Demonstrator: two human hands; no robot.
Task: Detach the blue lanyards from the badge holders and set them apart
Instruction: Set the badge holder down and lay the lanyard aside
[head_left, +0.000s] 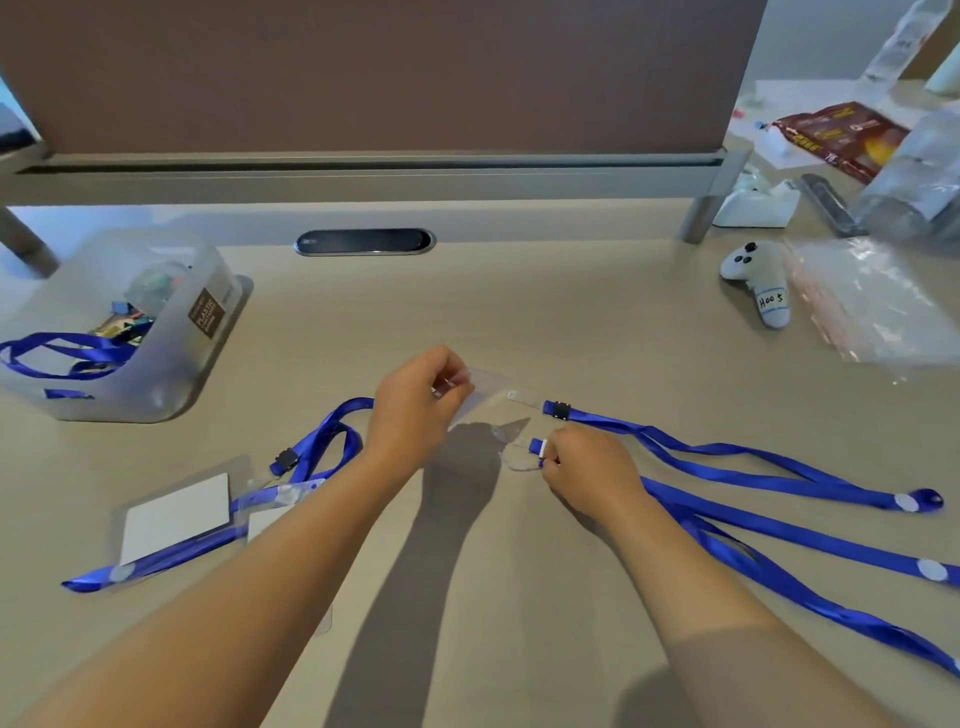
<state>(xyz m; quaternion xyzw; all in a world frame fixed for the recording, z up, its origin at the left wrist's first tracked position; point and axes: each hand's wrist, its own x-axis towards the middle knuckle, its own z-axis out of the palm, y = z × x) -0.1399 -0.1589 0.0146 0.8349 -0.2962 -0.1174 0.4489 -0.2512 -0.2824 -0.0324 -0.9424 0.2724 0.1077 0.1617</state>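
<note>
Pale wood-grain desk (519, 312) fills the view, backed by a brown partition panel (384, 73) with a black oval cable port (364, 242) at its foot.

At far left a translucent plastic bin (156, 353) holds small clutter, and a blue lanyard (62, 353) hangs over its near rim. Nearer the person, at lower left, a clear badge holder (176, 514) with a white card inside lies flat on the desk, and a second holder shows partly beside it; a looped blue lanyard with a black clip (322, 447) lies across and just beyond them, running behind the left forearm.

The left hand (415, 410) is at centre, raised a little off the desk, its fingers closed in a pinch on the near edge of an empty clear badge holder (488, 389), which tilts away to the right. Just right of and below it, the right hand (592, 467) is closed around the white-tipped end of a blue lanyard (779, 530), with a clear plastic strap loop curling between the two hands. Whether that strap is still joined to the holder cannot be told.

From the right hand the lanyard trails rightward across the desk. Another lanyard (727, 457) with a black buckle lies just beyond, well clear of the hands. At far right sit a small grey plush toy (758, 280), a clear plastic bag (872, 301) and a red snack packet (841, 135).
</note>
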